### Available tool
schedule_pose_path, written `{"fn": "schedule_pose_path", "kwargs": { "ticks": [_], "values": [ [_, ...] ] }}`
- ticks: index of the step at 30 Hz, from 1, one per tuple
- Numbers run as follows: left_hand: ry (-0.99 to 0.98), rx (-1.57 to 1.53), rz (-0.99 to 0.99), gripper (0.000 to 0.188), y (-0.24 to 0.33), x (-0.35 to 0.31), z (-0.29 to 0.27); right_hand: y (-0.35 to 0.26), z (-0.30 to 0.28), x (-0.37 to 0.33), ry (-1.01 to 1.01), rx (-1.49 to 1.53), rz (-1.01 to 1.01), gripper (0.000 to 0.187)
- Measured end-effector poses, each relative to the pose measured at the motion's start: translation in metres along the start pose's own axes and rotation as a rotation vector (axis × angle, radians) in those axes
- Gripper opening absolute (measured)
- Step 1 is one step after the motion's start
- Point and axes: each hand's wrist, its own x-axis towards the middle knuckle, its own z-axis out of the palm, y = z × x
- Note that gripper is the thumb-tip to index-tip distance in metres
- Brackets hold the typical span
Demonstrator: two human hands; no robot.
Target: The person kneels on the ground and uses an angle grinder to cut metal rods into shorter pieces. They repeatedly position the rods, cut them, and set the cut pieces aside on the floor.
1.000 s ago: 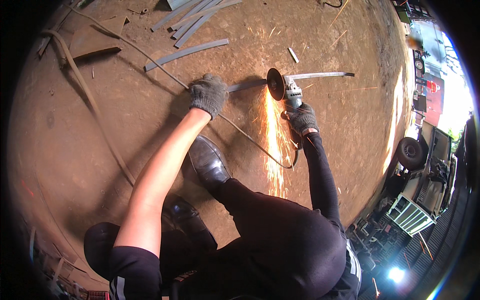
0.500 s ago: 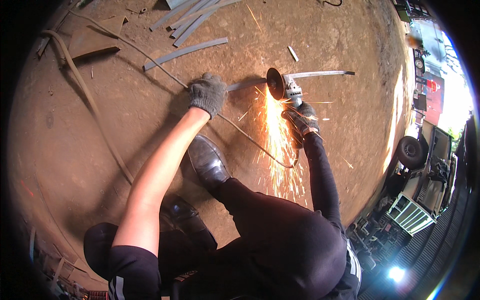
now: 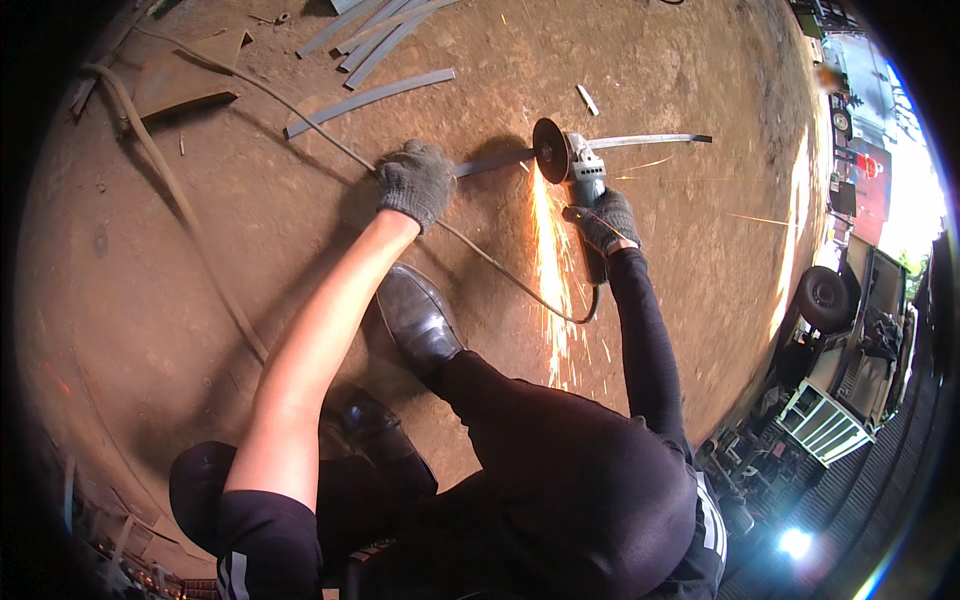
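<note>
My right hand, in a grey knit glove, is wrapped round the body of an angle grinder. The grinder's dark disc stands on edge against a flat metal bar, and a stream of orange sparks pours from there toward me. The bar runs left and right beyond the disc. At its left end my gloved left hand is closed on it, pressing low at the ground. The grinder's cord curves from the handle and passes by my left hand.
Several metal strips lie at the upper left, near a rusty plate. A thick hose crosses the left side. One short offcut lies beyond the grinder. My shoe is close behind the bar. A vehicle stands at right.
The grinder has tilted a little and its disc has shifted slightly up. The spark stream has become narrower and thinner. My left hand keeps its place on the bar.
</note>
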Motion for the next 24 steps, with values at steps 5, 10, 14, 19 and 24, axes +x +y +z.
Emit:
{"fn": "schedule_pose_path", "kwargs": {
  "ticks": [5, 10, 14, 19, 24],
  "values": [
    [-0.006, -0.004, -0.037, 0.028, -0.006, 0.001, 0.009, 0.003, 0.008, 0.007, 0.033, -0.083, -0.022, 0.055],
    [0.019, 0.022, -0.005, 0.027, 0.001, 0.002, 0.007, 0.02, 0.009, 0.007, 0.056, -0.06, -0.076, 0.056],
    [-0.026, 0.002, -0.056, 0.027, -0.005, -0.001, 0.006, -0.007, 0.005, 0.004, -0.018, -0.08, 0.009, 0.061],
    [0.039, -0.035, -0.001, 0.026, -0.007, 0.0, 0.014, 0.001, 0.004, 0.0, 0.008, -0.114, -0.016, 0.059],
    [0.021, 0.001, -0.007, 0.026, -0.004, 0.002, 0.01, 0.011, 0.004, 0.004, -0.024, 0.017, -0.019, 0.058]
  ]
}}
